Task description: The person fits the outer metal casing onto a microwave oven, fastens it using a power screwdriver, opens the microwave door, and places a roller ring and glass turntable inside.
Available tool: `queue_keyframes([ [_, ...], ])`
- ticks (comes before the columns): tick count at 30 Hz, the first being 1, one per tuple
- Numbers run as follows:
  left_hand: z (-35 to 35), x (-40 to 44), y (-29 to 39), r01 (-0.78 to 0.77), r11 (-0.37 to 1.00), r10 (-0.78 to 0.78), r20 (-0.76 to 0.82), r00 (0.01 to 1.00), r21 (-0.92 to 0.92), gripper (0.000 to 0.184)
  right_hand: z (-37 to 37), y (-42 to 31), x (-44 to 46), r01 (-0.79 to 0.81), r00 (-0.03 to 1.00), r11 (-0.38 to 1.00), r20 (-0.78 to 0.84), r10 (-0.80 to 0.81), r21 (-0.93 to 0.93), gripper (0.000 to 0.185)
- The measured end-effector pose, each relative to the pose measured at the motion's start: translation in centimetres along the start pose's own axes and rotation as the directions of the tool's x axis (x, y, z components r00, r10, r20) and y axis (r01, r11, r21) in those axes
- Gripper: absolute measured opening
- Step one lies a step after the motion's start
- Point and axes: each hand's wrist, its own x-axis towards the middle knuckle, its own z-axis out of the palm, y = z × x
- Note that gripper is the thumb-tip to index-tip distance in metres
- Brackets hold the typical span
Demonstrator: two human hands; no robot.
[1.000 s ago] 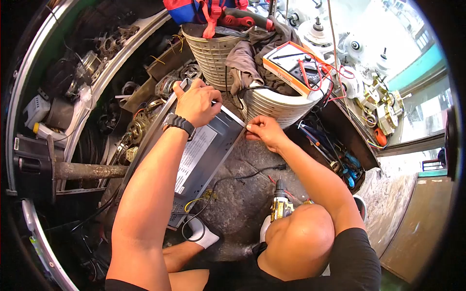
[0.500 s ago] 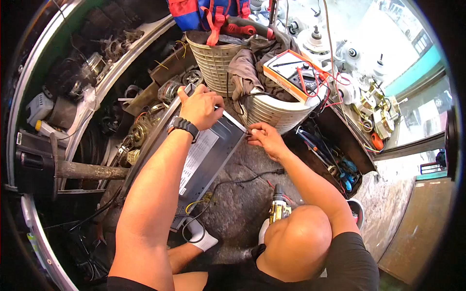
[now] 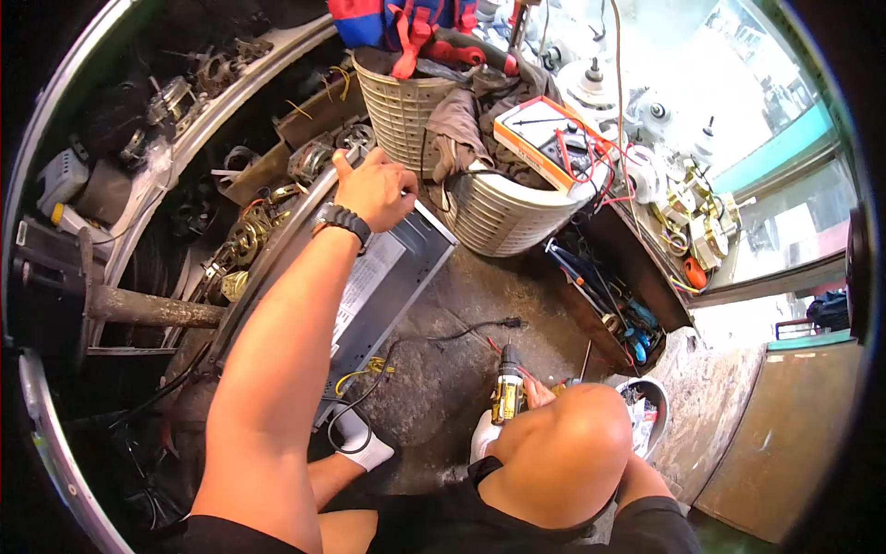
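A grey metal appliance case (image 3: 392,300) with a white label leans on the floor at centre left. My left hand (image 3: 374,192), with a dark wristband behind it, curls over the case's upper edge and holds it. From its lower end run a black power cord (image 3: 443,336) and a yellow wire (image 3: 347,379). Beside my right knee stands a yellow and black cordless drill (image 3: 506,392). Partly behind that knee, my right hand (image 3: 538,393) is down right next to the drill. Its grip is hidden. A thin metal shaft (image 3: 586,360) sticks up beside it.
An open toolbox (image 3: 678,323) with pliers lies at right, near a small bucket (image 3: 663,411). Ahead, a ribbed white tub (image 3: 503,222) carries a boxed multimeter (image 3: 549,138). Motor parts (image 3: 245,240) crowd the left; a wooden-handled hammer (image 3: 166,307) juts in there.
My right hand has left the case's right corner and moved down beside the drill. My left hand stays on the case's upper edge. The view has shifted slightly.
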Motion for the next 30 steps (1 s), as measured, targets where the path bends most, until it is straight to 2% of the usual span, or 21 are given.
queue_keyframes([
  [3,0.4,0.0,-0.2,0.018,1.000,-0.018,-0.005,1.000,-0.025,0.013,-2.3,0.7,-1.1,-0.008,1.000,0.976,0.019,0.004,0.219,0.040],
  [5,0.3,0.0,-0.2,0.027,0.999,-0.027,0.002,1.000,-0.030,0.012,-5.0,1.0,-2.2,-0.022,0.999,0.878,0.034,0.007,0.478,0.042],
  [7,-0.2,-0.1,0.0,0.035,0.999,-0.034,0.016,0.999,-0.041,0.012,-8.3,0.8,-2.9,-0.008,1.000,0.670,0.023,-0.013,0.742,0.043],
  [9,-0.3,-0.1,0.1,0.032,0.998,-0.031,0.030,0.999,-0.053,0.012,-12.3,0.4,-2.7,0.069,0.997,0.397,-0.046,-0.069,0.915,0.045],
  [11,-0.2,0.0,0.0,0.034,0.998,-0.032,0.025,0.999,-0.051,0.012,-15.9,1.1,-0.7,0.000,0.997,0.346,0.027,-0.075,0.938,0.046],
  [12,-0.2,0.0,0.0,0.032,0.998,-0.031,0.021,0.999,-0.048,0.012,-17.5,1.9,0.4,-0.133,0.987,0.466,0.162,-0.022,0.875,0.044],
  [13,-0.1,0.1,0.1,0.027,0.999,-0.026,0.021,0.999,-0.045,0.012,-18.7,1.5,1.5,-0.105,0.987,0.479,0.152,-0.060,0.871,0.042],
  [14,0.0,0.0,0.0,0.020,0.998,-0.019,0.014,1.000,-0.051,0.012,-20.7,-1.9,1.7,0.133,0.987,0.397,-0.085,-0.135,0.908,0.041],
  [17,-0.4,0.0,0.2,0.017,0.999,-0.017,0.013,1.000,-0.047,0.013,-22.6,-3.0,4.5,0.212,0.971,0.464,-0.130,-0.203,0.860,0.044],
  [19,-0.4,-0.1,0.1,0.015,0.999,-0.015,0.008,1.000,-0.053,0.013,-22.7,-3.3,6.2,0.357,0.928,0.484,-0.243,-0.283,0.799,0.046],
  [27,0.2,-0.1,-0.2,0.024,0.998,-0.024,-0.010,1.000,-0.058,0.011,-24.2,-5.6,8.3,0.405,0.911,0.567,-0.260,-0.320,0.717,0.046],
  [30,0.2,-0.1,-0.3,0.009,0.998,-0.010,-0.022,1.000,-0.062,0.011,-23.9,-5.9,8.8,0.309,0.949,0.548,-0.214,-0.233,0.777,0.045],
])
